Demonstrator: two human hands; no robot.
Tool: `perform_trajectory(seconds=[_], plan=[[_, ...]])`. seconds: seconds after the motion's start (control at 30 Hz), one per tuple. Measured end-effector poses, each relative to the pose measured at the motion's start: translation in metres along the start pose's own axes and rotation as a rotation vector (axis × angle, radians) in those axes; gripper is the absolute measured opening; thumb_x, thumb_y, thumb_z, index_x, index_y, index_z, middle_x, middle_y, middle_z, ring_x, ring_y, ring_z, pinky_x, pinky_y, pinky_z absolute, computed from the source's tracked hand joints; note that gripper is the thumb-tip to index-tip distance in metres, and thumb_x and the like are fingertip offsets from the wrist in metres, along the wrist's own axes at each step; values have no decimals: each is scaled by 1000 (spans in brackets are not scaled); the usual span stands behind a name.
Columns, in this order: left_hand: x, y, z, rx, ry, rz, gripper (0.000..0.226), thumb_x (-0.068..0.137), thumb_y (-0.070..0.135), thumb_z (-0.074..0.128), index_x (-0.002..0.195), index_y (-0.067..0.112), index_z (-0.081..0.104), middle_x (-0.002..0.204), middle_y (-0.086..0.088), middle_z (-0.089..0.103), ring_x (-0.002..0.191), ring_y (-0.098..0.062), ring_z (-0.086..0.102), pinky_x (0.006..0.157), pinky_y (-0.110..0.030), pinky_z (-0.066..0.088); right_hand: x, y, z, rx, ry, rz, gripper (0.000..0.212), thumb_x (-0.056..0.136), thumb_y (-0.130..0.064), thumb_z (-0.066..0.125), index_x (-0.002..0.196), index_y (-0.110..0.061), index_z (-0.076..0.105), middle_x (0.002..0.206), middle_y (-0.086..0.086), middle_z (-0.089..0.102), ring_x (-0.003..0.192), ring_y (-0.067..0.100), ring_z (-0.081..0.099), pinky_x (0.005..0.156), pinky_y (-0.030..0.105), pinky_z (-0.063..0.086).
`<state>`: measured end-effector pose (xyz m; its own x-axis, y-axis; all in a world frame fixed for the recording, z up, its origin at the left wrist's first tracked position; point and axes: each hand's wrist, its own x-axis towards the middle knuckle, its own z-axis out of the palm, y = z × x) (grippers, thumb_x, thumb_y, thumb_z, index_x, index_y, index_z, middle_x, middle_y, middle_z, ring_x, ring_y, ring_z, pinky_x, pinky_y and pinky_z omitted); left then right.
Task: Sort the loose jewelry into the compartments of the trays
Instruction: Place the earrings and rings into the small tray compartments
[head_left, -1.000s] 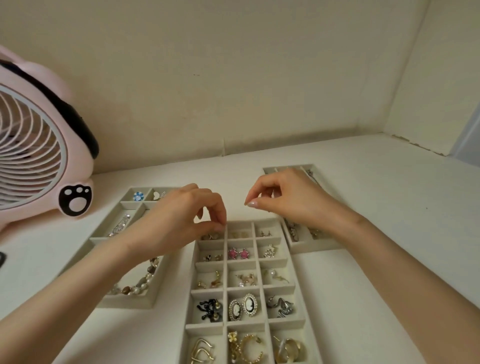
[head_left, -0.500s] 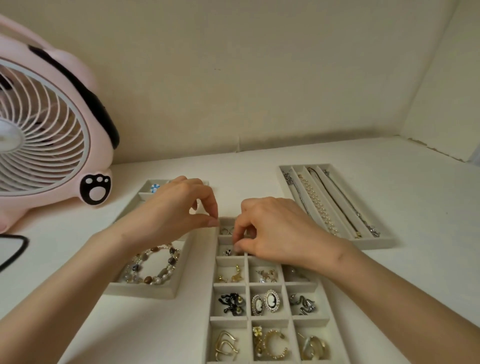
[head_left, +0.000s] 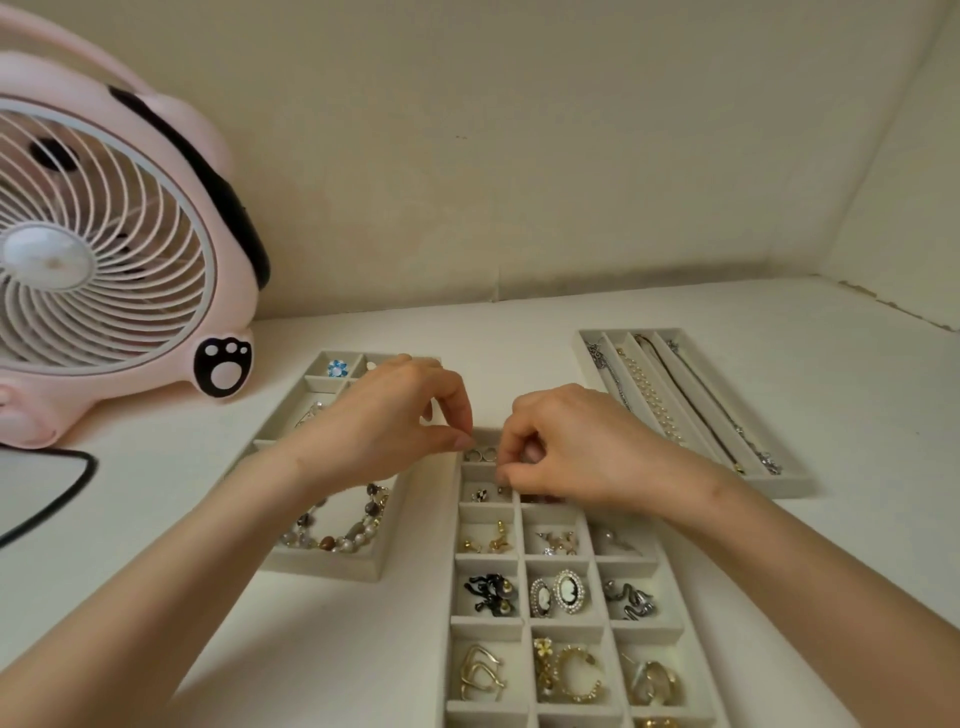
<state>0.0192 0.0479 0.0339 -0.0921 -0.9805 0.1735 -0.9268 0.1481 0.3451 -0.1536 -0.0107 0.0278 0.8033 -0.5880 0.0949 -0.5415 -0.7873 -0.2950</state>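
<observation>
A beige grid tray (head_left: 522, 560) in the middle holds earrings in small compartments, among them cameo earrings (head_left: 558, 592) and two small rings (head_left: 480, 455) at its top left. My left hand (head_left: 389, 421) hovers at that top-left corner with thumb and forefinger pinched together; anything between them is too small to see. My right hand (head_left: 571, 447) is curled over the tray's upper rows, its fingertips down in a compartment and covering what lies there. The left tray (head_left: 322, 567) holds a bead bracelet (head_left: 337, 538).
A pink fan (head_left: 104, 234) stands at the back left, a black-edged object (head_left: 47, 483) lies below it. The long tray (head_left: 779, 486) at the right holds a pearl strand (head_left: 649, 397) and chains. A blue flower piece (head_left: 336, 368) sits in the left tray's far corner.
My right hand came down from above the long tray to the middle tray's upper rows and stays there. My left hand kept its pinch at the top-left corner.
</observation>
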Motion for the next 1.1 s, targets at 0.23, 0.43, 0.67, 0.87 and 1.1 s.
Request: perform_trajectory(seconds=[0.23, 0.43, 0.67, 0.87, 1.1], plan=[[1, 6, 0, -549, -134, -52, 14, 79, 9, 71, 90, 13, 63, 83, 3, 71, 61, 2, 52, 60, -8, 39, -3, 16, -11, 636, 92, 68, 6, 78, -20, 75, 72, -21, 73, 63, -11, 65, 59, -3, 52, 59, 13, 42], [0, 11, 3, -828, -157, -128, 12, 87, 10, 58, 97, 7, 63, 89, -5, 73, 82, -6, 67, 76, -18, 42, -4, 16, -10, 899, 177, 115, 7, 84, -18, 67, 79, -16, 71, 48, -17, 54, 45, -2, 45, 48, 8, 33], [1, 11, 3, -1089, -218, -185, 25, 84, 27, 50, 91, 11, 68, 79, 1, 68, 61, -5, 45, 57, -16, 38, -4, 18, -9, 959, 294, -25, 6, 84, -8, 65, 80, -11, 68, 66, -15, 63, 57, -4, 53, 55, 8, 39], [3, 13, 6, -1271, -240, -227, 21, 79, 24, 55, 82, 7, 69, 71, -3, 63, 54, -5, 43, 48, -14, 37, -3, 19, -6, 921, 351, -100, 6, 83, -8, 66, 80, -13, 68, 65, -14, 61, 57, 0, 47, 55, 10, 38], [4, 15, 11, -1232, -40, -254, 26, 70, 21, 63, 88, 2, 66, 70, 2, 66, 55, -3, 44, 50, -12, 40, -2, 21, -3, 896, 378, -61, 10, 87, -9, 64, 92, -10, 73, 72, 3, 67, 56, 6, 52, 53, 18, 42]])
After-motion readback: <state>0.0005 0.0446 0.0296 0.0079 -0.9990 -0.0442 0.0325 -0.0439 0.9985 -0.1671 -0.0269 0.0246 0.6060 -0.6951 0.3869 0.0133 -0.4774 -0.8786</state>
